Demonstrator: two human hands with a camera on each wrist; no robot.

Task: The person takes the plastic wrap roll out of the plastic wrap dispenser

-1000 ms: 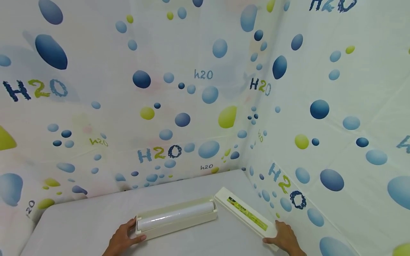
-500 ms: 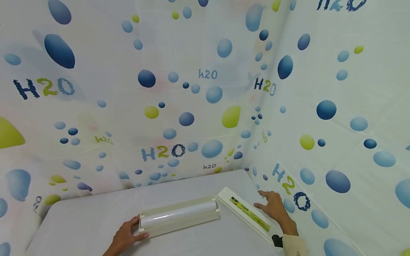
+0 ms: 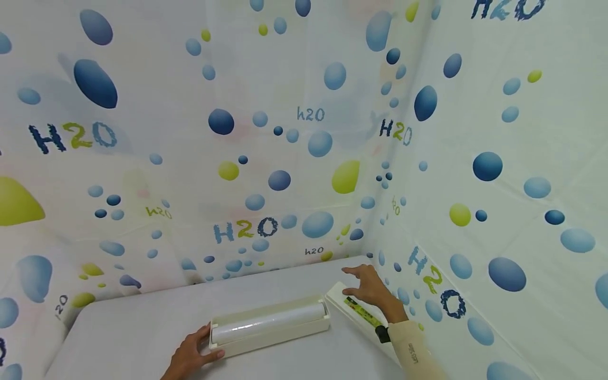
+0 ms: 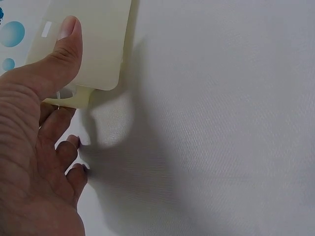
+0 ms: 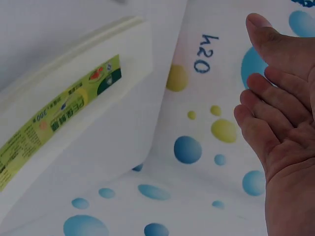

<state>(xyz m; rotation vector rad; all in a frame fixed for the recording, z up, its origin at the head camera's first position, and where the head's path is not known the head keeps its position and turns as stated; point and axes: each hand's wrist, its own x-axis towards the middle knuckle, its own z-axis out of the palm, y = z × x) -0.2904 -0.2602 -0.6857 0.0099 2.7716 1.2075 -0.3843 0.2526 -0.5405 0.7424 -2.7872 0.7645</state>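
An open cream box (image 3: 280, 339) lies on the table with a shiny roll of cling film (image 3: 268, 323) inside. My left hand (image 3: 191, 353) grips its left end, thumb on the front wall and fingers behind. The left wrist view shows the thumb pressed flat on the pale box wall (image 4: 101, 46). To the right lies the long white lid (image 3: 336, 296), slanted, its upper end close to the box's right end. It bears a green and yellow label (image 5: 64, 108). My right hand (image 3: 370, 287) hovers over the lid's far end, fingers spread and holding nothing; the forearm covers the lid's near part.
The table (image 3: 133, 322) has a white cover. A patterned wall sheet (image 3: 285, 158) with blue and green drops rises behind it, and another wall sheet (image 3: 546, 253) runs along the right side. A dark wrist strap (image 3: 382, 334) sits at the right sleeve.
My right hand has let go of the lid's near end and moved up and left over its far end. My left hand keeps its hold on the box. The head view has shifted slightly.
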